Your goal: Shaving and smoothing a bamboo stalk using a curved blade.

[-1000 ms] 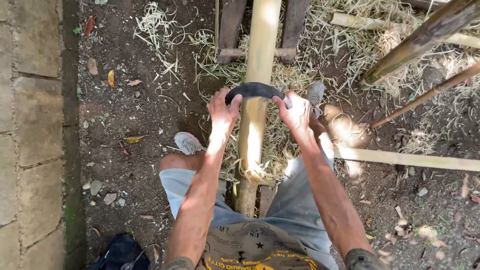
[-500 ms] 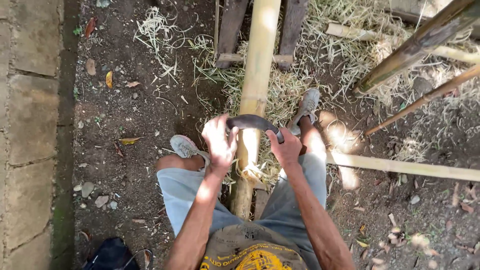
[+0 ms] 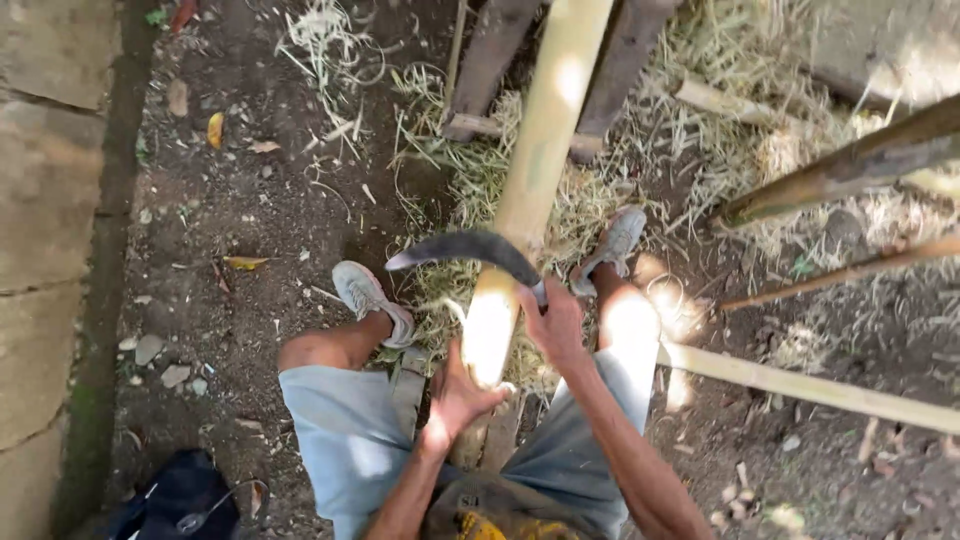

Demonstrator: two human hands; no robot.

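Here the person sits astride a bamboo pole [image 3: 530, 190] that runs from between the knees up and away over the wooden stand [image 3: 490, 75]; the right hand [image 3: 555, 325] is clamped on the handle of a curved blade [image 3: 465, 250], fingers closed tight around it, and the blade lies across the pole, its dark arc reaching to the left with the tip free over the ground; the left hand [image 3: 460, 395] is closed on the near end of the pole, just below the bright sunlit part, and it grips the pole from the left side; the two hands are apart, the left one lower and nearer to the body, the right one higher and just right of the pole; to do this scraping well, I judge that the blade should stay flat and at a small angle on the skin of the pole, the pull should be even, and the left hand should keep below the path of the edge, because a slip toward the body could reach the fingers or the thighs; the pole itself touches both hands and passes between the two shoes [image 3: 370, 295]; shavings [image 3: 600, 210] lie around the stand, a dark bag [image 3: 175, 500] is at the lower left, and more poles [image 3: 850, 165] lean at the right.
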